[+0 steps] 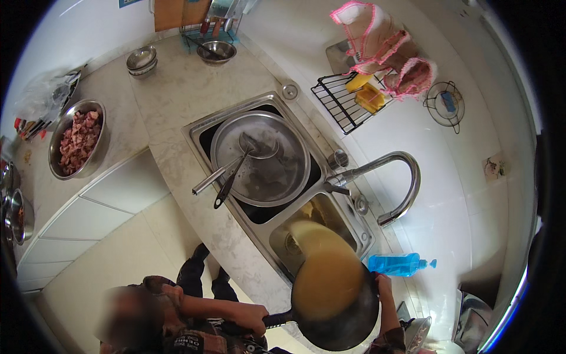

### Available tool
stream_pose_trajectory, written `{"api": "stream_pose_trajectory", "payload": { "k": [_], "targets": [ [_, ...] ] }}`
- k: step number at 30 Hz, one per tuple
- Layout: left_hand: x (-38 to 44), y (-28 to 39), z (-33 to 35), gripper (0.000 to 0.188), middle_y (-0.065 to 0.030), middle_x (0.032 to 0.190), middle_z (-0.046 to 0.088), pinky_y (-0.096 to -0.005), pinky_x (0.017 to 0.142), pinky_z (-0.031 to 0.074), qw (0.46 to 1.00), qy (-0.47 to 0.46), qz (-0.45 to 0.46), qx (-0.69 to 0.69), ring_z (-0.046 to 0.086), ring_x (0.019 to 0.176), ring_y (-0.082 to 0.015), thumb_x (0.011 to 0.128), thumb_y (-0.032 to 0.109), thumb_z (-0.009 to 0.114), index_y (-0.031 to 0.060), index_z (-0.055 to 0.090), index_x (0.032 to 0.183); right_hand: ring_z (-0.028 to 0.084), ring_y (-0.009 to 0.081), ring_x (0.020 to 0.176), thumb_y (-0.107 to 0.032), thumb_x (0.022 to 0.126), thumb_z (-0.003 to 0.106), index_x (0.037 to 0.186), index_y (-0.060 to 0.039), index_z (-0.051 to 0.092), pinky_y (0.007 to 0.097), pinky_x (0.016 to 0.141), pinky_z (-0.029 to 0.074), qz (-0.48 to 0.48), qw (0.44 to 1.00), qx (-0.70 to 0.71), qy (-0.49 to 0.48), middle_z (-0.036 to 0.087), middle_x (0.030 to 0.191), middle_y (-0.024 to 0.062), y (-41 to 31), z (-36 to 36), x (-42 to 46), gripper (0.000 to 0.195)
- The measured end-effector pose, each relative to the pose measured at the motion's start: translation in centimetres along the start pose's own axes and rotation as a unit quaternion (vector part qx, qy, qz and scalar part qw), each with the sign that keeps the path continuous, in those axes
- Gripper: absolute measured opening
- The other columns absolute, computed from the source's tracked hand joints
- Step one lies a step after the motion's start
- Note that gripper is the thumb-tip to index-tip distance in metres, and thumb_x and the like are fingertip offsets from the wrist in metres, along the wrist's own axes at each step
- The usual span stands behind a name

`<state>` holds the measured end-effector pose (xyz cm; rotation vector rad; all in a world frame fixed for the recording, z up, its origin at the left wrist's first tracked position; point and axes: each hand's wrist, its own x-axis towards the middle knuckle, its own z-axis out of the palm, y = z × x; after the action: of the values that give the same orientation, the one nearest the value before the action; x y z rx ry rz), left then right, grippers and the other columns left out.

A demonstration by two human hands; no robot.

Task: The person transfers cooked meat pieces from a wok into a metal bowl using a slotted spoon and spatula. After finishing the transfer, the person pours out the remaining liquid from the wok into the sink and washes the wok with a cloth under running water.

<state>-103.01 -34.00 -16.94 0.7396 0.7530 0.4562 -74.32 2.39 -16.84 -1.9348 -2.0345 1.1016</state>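
Note:
A black wok point(336, 332) is tipped over the near basin of a stainless steel double sink point(261, 234). Cloudy yellow-brown liquid point(327, 265) streams over its rim into that basin. My left hand point(250, 317) grips the long black handle point(278, 319). On the opposite side, my right hand point(382, 285) holds the wok's edge, its fingers partly hidden. In the other basin sits a large round metal basin point(283, 190) of water. A metal-handled ladle point(210, 181) and a black-handled utensil point(227, 190) lean in it.
A chrome faucet point(411, 168) arches beside the sink. Near my right hand lies a blue detergent bottle point(395, 264). A metal bowl of raw meat pieces point(79, 141) stands on the left counter. Stacked bowls point(141, 62) are farther back. A black wire rack point(336, 101) hangs on the wall.

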Motion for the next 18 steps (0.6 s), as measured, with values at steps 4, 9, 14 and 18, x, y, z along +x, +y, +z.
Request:
{"api": "stream_pose_trajectory", "payload": {
  "k": [4, 9, 14, 18],
  "targets": [
    [-0.3, -0.1, -1.5, 0.031, -0.0062, 0.058, 0.056, -0.0245, 0.045, 0.040, 0.999, -0.034, -0.005, 0.014, 0.052, 0.048, -0.0132, 0.061, 0.020, 0.058, -0.0044, 0.053, 0.079, 0.047, 0.0141, 0.058, -0.013, 0.062, 0.047, 0.082, 0.0000, 0.060, 0.0268, 0.052, 0.036, 0.054, 0.998, 0.010, 0.015, 0.053, 0.065, 0.0041, -0.6, 0.6, -1.0, 0.027],
    [-0.8, -0.5, -2.6, 0.029, -0.0055, 0.057, 0.055, -0.0237, 0.045, 0.038, 0.998, -0.068, 0.002, -0.017, 0.051, 0.048, -0.0127, 0.062, 0.021, 0.058, -0.0031, 0.053, 0.077, 0.051, 0.0192, 0.063, -0.015, 0.062, 0.048, 0.084, 0.0024, 0.059, 0.0305, 0.058, 0.039, 0.063, 0.995, -0.069, 0.019, 0.056, 0.069, 0.0077, 1.8, 0.0, -0.4, 0.030],
    [0.2, -2.0, -3.6, 0.026, -0.0035, 0.057, 0.053, -0.0226, 0.047, 0.037, 0.990, -0.114, 0.044, -0.066, 0.047, 0.048, -0.0107, 0.064, 0.023, 0.060, -0.0006, 0.051, 0.072, 0.049, 0.0179, 0.062, -0.015, 0.063, 0.047, 0.078, 0.0017, 0.058, 0.0292, 0.056, 0.038, 0.026, 0.984, -0.174, -0.039, 0.054, 0.067, 0.0080, -2.6, -0.6, -1.5, 0.025],
    [0.5, -2.3, -4.1, 0.023, -0.0024, 0.057, 0.050, -0.0224, 0.046, 0.036, 0.970, -0.178, 0.080, -0.148, 0.045, 0.047, -0.0090, 0.068, 0.023, 0.058, 0.0014, 0.049, 0.069, 0.051, 0.0165, 0.063, -0.017, 0.066, 0.047, 0.075, 0.0008, 0.058, 0.0297, 0.054, 0.038, 0.026, 0.986, -0.141, -0.084, 0.056, 0.070, 0.0084, -1.5, -2.8, 0.7, 0.023]
  ]
}}
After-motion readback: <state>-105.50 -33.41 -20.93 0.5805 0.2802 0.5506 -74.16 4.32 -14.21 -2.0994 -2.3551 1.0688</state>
